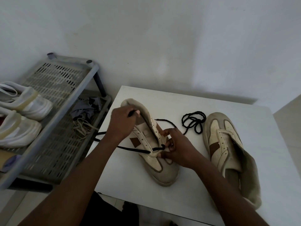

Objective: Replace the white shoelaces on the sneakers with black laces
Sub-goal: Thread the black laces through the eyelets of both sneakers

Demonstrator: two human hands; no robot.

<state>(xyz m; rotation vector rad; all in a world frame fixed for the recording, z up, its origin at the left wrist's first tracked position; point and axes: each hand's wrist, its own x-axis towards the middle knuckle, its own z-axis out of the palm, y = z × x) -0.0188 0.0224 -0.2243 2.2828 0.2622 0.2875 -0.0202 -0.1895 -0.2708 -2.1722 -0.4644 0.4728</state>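
Sneaker (pixel 141 141) lies on the table (pixel 179 98), toe toward the person, heel away. Right hand (pixel 177 147) pinches the black lace (pixel 135 150) right at the bottom eyelets, so it's nearer. The left hand (pixel 121 123) pinches what looks like a lace end up by the collar.

No legible text, label, brand mark or number anywhere in view.
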